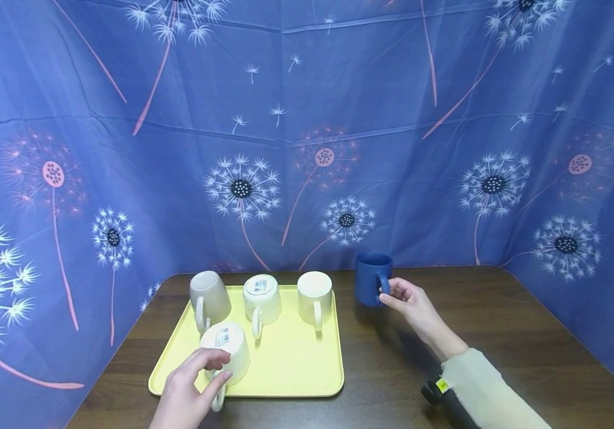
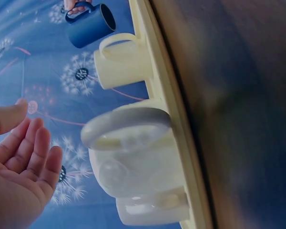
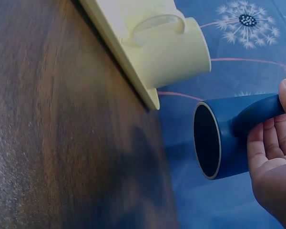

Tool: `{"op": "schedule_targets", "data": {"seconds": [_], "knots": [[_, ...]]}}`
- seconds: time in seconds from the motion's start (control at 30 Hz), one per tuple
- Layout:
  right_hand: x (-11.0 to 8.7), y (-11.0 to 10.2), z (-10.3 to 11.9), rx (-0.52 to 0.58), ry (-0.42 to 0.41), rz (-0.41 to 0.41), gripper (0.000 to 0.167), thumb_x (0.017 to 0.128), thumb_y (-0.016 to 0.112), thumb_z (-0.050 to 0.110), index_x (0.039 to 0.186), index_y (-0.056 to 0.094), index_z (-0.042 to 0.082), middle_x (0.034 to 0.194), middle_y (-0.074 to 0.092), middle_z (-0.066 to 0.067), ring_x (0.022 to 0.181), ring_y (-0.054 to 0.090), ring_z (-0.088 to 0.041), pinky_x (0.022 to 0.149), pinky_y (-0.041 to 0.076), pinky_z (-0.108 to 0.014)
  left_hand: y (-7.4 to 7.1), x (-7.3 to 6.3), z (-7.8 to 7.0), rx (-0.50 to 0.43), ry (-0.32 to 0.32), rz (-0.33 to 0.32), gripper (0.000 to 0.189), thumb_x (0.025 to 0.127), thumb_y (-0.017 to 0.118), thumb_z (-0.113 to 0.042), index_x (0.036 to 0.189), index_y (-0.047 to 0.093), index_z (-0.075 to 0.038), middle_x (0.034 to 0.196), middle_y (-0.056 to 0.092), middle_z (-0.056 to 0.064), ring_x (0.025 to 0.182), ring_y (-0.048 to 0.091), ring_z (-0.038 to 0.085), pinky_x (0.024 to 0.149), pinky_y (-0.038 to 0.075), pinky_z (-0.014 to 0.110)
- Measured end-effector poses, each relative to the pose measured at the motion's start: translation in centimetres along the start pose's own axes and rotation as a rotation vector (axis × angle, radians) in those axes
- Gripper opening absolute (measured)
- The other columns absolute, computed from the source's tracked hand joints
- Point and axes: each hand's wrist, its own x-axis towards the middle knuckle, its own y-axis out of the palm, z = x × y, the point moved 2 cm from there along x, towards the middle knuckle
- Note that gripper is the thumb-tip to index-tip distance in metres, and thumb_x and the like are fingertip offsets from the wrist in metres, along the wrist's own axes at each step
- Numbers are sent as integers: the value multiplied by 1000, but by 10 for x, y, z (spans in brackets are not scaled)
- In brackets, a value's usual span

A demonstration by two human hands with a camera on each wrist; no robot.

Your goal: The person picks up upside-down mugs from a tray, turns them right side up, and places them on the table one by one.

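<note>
My right hand (image 1: 415,307) pinches the handle of a dark blue mug (image 1: 365,283). The mug is upside down, and its open rim faces the table in the right wrist view. It is held over the back of the table, just right of a yellow tray (image 1: 280,372). My left hand (image 1: 191,387) hovers at the tray's front left corner, thumb and fingers apart and nothing between them. Nearest to it is a white mug (image 1: 238,354), overturned with a label on its base and its handle toward me. The left wrist view shows a gap between this hand and the mugs.
Behind that mug stand an overturned grey mug (image 1: 215,301), a second labelled white mug (image 1: 269,301) and a plain white mug (image 1: 312,292), all on the tray. The wooden table (image 1: 489,333) ends at a blue dandelion-print cloth (image 1: 419,208) hanging behind and at both sides.
</note>
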Motion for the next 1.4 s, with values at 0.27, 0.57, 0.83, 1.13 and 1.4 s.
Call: {"op": "schedule_targets", "data": {"seconds": [0.27,0.57,0.83,1.13,1.4], "knots": [[12,3,-10,-33,39,-29,35,86,69,16,107,56,-8,86,63,7,82,57,-8,75,46,-23,-6,-11,15,46,-125,-34,37,54,84,3,81,65,-13,73,61,-12,64,55,1,61,42,11],[21,3,-12,-78,59,-59,31,86,69,11,107,58,-8,85,63,1,78,55,-9,72,44,-23,-9,-24,28,20,-523,198,32,57,88,-19,75,61,-18,69,55,-13,63,50,-3,57,47,17],[24,1,-34,-93,76,-90,33,83,72,15,105,59,-6,84,62,2,78,55,-9,71,45,-23,-7,-31,40,-76,-506,498,31,68,84,-29,82,61,-14,70,56,-15,64,49,-4,58,45,20],[28,-2,-43,-66,87,-96,33,82,73,14,103,58,-7,80,60,6,76,55,-8,70,45,-21,-5,-35,48,-303,-514,730,26,71,81,-21,83,61,-10,77,60,-11,69,54,-5,61,48,20],[29,-5,-48,-116,139,-63,33,82,73,18,102,59,-5,84,64,2,80,57,-11,75,45,-25,-4,-34,50,-331,-465,740,23,70,80,-15,83,63,-8,77,63,-10,70,54,-5,59,47,20]]}}
